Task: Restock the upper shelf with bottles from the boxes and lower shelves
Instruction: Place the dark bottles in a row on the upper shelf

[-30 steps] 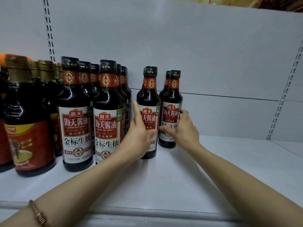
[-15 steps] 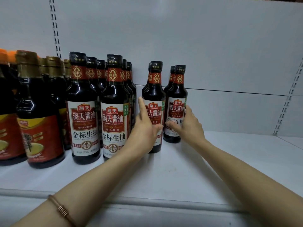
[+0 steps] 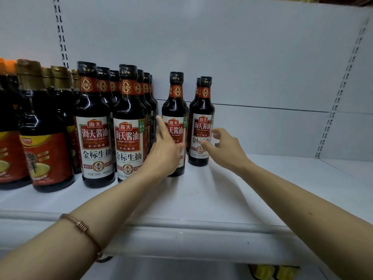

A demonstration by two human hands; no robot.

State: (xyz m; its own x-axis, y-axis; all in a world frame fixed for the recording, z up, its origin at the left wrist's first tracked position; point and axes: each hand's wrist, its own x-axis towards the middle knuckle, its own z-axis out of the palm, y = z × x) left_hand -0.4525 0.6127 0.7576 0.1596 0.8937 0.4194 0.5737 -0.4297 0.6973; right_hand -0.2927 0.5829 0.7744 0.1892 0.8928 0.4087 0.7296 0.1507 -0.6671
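White metal shelving fills the view: a smooth upper shelf [image 3: 232,201] with a rounded front lip, a flat back panel [image 3: 242,57] and slotted uprights at left and right. Dark glass soy bottles with black caps, red neck bands and white-and-red paper labels stand upright in rows on the left half of the shelf. The two nearest rows are headed by a front-left bottle [image 3: 94,134] and a second bottle [image 3: 129,134]. Further left stand squatter bottles [image 3: 44,138] with gold caps and red-yellow labels.

The left hand [image 3: 164,152] reaches in front of a third bottle [image 3: 175,110], which stands slightly apart from the rows. Its forefinger is stretched up along the bottle's left side and the other fingers are loosely spread across the label. Whether they press the glass or hover just off it cannot be told; nothing is clasped. A thin copper bangle [image 3: 80,226] circles that forearm.

The right hand [image 3: 226,148] is released, fingers loosely bent, just beside the label of a fourth bottle [image 3: 202,110], holding nothing. Another bottle stands close behind that one.
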